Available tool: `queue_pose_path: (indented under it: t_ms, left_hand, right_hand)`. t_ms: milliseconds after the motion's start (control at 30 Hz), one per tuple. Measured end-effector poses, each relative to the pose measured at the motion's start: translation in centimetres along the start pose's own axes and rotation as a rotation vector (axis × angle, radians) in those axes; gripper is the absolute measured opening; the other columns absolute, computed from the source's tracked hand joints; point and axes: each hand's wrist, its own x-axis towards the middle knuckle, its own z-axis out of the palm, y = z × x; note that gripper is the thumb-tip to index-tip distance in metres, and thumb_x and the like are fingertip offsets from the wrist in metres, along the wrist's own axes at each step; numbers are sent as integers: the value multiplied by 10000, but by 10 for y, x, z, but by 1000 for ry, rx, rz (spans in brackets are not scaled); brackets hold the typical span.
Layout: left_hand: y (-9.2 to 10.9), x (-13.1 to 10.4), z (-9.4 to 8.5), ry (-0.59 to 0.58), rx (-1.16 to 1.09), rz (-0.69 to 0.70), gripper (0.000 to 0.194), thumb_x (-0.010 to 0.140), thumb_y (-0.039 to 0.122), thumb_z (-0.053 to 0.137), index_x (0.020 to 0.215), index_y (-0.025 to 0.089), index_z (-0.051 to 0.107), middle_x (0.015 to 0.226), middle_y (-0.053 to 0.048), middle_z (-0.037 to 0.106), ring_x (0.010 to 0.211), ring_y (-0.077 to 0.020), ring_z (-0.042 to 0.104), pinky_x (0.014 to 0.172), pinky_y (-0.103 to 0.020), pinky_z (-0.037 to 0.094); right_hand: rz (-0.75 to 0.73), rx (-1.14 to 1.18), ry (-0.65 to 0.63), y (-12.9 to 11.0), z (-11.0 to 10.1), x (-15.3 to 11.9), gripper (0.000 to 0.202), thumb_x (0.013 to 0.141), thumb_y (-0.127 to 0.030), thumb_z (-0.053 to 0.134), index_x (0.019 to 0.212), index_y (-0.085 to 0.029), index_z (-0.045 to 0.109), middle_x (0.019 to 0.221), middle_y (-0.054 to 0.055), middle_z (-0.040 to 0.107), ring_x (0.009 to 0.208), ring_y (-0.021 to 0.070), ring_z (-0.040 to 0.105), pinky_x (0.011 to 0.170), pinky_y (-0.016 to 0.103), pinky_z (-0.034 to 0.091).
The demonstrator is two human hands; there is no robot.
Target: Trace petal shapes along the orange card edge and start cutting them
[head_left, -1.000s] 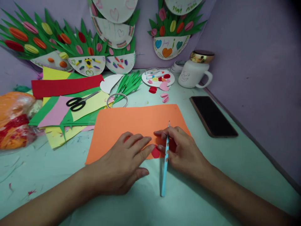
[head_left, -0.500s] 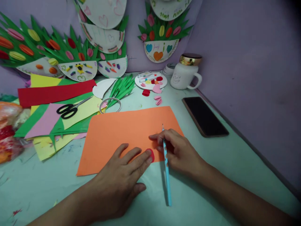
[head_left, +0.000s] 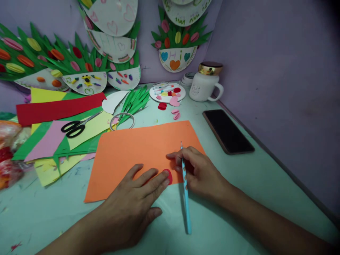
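An orange sheet of paper (head_left: 127, 152) lies in front of me on the pale green table. My left hand (head_left: 135, 202) rests on its near edge with the fingers spread. Two of its fingertips press on a small red paper cutout (head_left: 169, 176), partly hidden under them. Just to the right, my right hand (head_left: 196, 170) grips a light blue pencil (head_left: 186, 209) between its fingers. The pencil's sharpened tip points away from me, over the orange sheet, and its blunt end reaches toward me.
Black-handled scissors (head_left: 74, 128) lie on coloured paper (head_left: 47, 141) at the left. Behind the sheet are a silver ring (head_left: 111, 124), green paper leaves (head_left: 136, 102) and a plate (head_left: 154, 98) of markers and cutouts. A phone (head_left: 228, 131) and lidded mug (head_left: 203, 86) stand right.
The whole view has shifted slightly, so things sit a little further left. Both hands, the pencil and the red cutout keep the same places on the orange sheet.
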Motion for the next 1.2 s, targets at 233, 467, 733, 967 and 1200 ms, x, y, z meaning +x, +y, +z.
queue_pose_path:
  t_ms: [233,467,733,967,1200]
  left_hand:
    - [1,0,1,-7,-29,-28,518,929,263,440,1427,152,350,1449,-60,455,1264,-273,409,1070,-508,218]
    - [8,1,-6,49,-4,-60,440,979,370,399,1364,161,438,1396,-31,515,1218,-245,426,1059,-472,165]
    - [48,13,3,179,104,-271,392,965,395,434,1214,128,575,1258,-59,613,1012,-201,498,828,-368,302]
    - [48,19,18,333,112,-327,273,950,304,470,1036,132,664,1078,-21,695,927,-178,515,780,-329,319]
    - [57,15,39,251,252,-267,324,929,291,509,1164,98,621,1251,-122,606,950,-206,517,795,-356,364]
  right_hand:
    - [19,2,11,-1,2,0,218,767,-68,601,838,-242,493,1011,61,670,970,210,628,764,359,511]
    - [-36,-182,25,-11,5,-3,232,789,-83,563,966,-229,532,931,53,673,877,215,594,766,382,508]
    - [-53,-192,14,-6,7,-7,216,863,-192,543,1072,-247,539,923,68,659,873,223,614,765,417,533]
    - [-43,-203,8,2,2,-8,265,849,-243,578,1113,-259,565,1012,91,688,876,223,669,697,361,575]
    - [221,-35,229,-18,-28,-9,238,940,-359,486,1031,-312,701,845,7,776,717,163,737,623,194,586]
